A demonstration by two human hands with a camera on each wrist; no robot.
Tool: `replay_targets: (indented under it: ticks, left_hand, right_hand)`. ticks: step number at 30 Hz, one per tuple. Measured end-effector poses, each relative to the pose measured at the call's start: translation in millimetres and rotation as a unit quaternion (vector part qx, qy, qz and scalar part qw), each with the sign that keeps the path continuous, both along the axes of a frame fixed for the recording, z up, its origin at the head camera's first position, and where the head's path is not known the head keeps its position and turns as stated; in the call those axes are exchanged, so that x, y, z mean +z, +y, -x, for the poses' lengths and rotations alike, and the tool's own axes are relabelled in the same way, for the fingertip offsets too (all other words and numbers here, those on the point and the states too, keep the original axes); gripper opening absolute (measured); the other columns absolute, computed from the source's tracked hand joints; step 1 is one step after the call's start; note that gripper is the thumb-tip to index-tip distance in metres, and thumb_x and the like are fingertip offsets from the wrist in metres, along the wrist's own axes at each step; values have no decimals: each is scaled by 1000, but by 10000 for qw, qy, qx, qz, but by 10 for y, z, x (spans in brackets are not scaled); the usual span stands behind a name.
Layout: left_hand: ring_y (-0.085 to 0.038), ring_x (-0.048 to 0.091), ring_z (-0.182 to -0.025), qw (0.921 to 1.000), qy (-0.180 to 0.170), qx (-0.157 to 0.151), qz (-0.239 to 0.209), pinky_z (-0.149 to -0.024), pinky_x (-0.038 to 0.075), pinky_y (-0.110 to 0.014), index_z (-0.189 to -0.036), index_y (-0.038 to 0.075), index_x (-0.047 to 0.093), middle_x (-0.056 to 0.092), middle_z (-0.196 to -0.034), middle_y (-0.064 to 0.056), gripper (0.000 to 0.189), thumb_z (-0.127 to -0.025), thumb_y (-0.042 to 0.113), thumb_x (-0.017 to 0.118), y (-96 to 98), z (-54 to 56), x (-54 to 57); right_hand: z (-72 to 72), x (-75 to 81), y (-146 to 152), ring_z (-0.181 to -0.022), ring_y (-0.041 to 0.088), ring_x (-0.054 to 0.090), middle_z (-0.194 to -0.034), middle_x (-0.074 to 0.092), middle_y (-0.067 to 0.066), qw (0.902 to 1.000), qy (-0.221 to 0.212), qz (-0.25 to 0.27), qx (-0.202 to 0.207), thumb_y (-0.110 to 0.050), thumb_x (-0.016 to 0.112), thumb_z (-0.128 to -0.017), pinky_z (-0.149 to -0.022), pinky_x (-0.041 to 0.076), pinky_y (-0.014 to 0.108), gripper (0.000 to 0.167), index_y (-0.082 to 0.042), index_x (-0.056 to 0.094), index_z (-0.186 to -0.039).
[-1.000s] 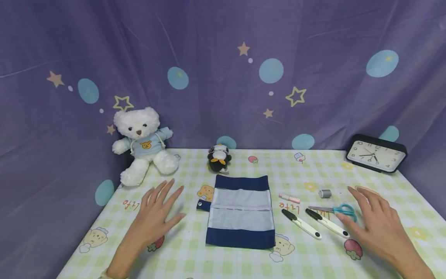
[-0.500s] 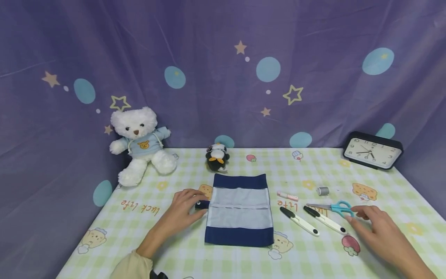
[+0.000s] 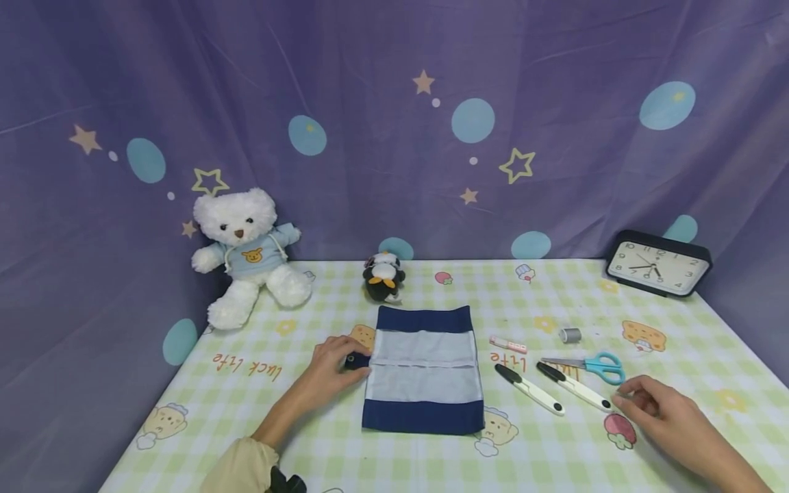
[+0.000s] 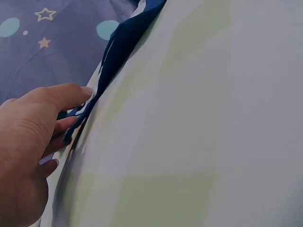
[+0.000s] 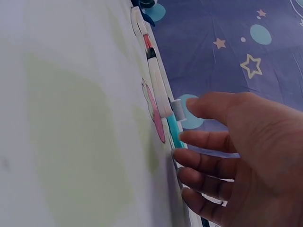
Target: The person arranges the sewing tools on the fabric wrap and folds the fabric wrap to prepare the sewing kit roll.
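Observation:
A navy and light-grey cloth pouch (image 3: 425,383) lies spread out, with a navy snap strap (image 3: 356,361) at its left side. My left hand (image 3: 323,373) pinches the pouch at this strap; in the left wrist view the navy cloth (image 4: 120,49) passes between thumb and fingers. My right hand (image 3: 668,421) holds nothing, its fingers loosely bent. It hovers beside the turquoise-handled scissors (image 3: 607,368) and the end of a white-handled tool with a black tip (image 3: 576,388). A second such tool (image 3: 531,390) lies closer to the pouch.
A small pink-and-white stick (image 3: 508,344) and a grey thread spool (image 3: 570,335) lie behind the tools. A white teddy bear (image 3: 246,253), a penguin plush (image 3: 383,277) and a black clock (image 3: 658,263) stand along the back. Checkered cloth (image 3: 296,459) covers the table.
My left hand has moved right and taken hold of the pouch by its strap side. My right hand has come down, its fingers bending, and drawn slightly toward me from the scissors.

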State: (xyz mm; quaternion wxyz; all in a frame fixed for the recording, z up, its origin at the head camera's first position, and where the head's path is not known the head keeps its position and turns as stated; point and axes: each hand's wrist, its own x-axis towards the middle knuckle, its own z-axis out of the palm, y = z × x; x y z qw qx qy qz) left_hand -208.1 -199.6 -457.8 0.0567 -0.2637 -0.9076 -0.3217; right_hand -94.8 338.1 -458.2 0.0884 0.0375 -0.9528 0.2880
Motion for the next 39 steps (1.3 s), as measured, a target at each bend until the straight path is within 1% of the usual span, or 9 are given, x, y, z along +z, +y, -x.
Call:
replay_targets:
  ticks: [3, 7, 11, 14, 18, 24, 30, 34, 39]
  left_hand:
    - [-24, 55, -111, 10000, -49, -78, -32, -97, 32, -53, -113, 19, 75, 65, -112, 7, 24, -90, 22, 82, 24, 16, -9]
    - [-23, 54, -110, 9998, -129, -161, -62, -99, 31, -55, -111, 20, 74, 63, -111, 8, 21, -91, 22, 81, 56, 24, -2]
    - [-22, 53, -107, 9996, -176, -194, -126, -99, 30, -56, -107, 21, 74, 62, -110, 8, 17, -91, 20, 81, 70, 21, -2]
    - [-22, 53, -106, 9996, -158, -182, -156, -99, 30, -57, -106, 20, 74, 61, -110, 8, 16, -91, 20, 81, 76, 22, -7]
    - [-22, 53, -106, 9997, -110, -136, -193, -98, 30, -56, -104, 21, 73, 61, -109, 8, 15, -91, 20, 81, 82, 28, -17]
    - [-21, 55, -101, 9997, 89, -59, -228, -94, 32, -53, -99, 21, 72, 62, -104, 9, 15, -89, 18, 82, 93, 47, -52]
    - [-21, 54, -99, 9992, 60, 13, -391, -91, 33, -51, -97, 21, 72, 63, -101, 9, 14, -88, 15, 80, 104, 56, -70]
    - [-21, 53, -99, 9990, -16, 14, -446, -92, 32, -51, -96, 22, 71, 62, -101, 10, 14, -88, 16, 80, 105, 58, -73]
    - [-21, 52, -100, 9988, -60, -40, -494, -93, 32, -51, -96, 21, 71, 62, -102, 10, 15, -87, 14, 82, 109, 67, -80]
  right_hand:
    - [-3, -36, -31, -65, 2, 46, -76, 54, -10, 9995, 55, 166, 257, -16, 79, -93, -59, 40, 26, 16, -7, 69, -102]
    - [16, -38, -79, -64, 3, 52, -78, 60, -8, 9974, -269, 452, 489, -14, 78, -93, -61, 44, 26, 22, 0, 67, -106]
    - [51, -55, -112, -66, 3, 51, -81, 60, -5, 9971, -294, 373, 597, -10, 79, -91, -61, 45, 27, 20, -1, 67, -105]
    - [71, -71, -128, -70, 1, 45, -83, 56, -4, 9981, -44, 59, 605, -7, 81, -88, -61, 43, 27, 17, -5, 68, -99]
    - [75, -74, -145, -70, 0, 42, -81, 53, -5, 9977, 222, -122, 622, -3, 82, -86, -60, 42, 27, 17, -8, 68, -95]
    - [60, -55, -162, -67, -1, 46, -79, 55, -6, 9993, 228, -114, 288, -4, 79, -90, -58, 43, 27, 15, -7, 67, -99]
    - [36, -36, -174, -68, -1, 55, -82, 62, -7, 9978, 568, 348, 37, -4, 78, -91, -60, 46, 20, 16, -8, 67, -102]
    - [42, 15, -191, -75, 0, 61, -88, 68, -7, 9950, 541, 823, -155, -13, 76, -95, -66, 46, 14, 14, -10, 69, -106]
    - [84, 97, -193, -84, 3, 66, -95, 71, 7, 9859, 486, 1590, -193, -17, 70, -101, -73, 49, 12, 17, -4, 68, -111]
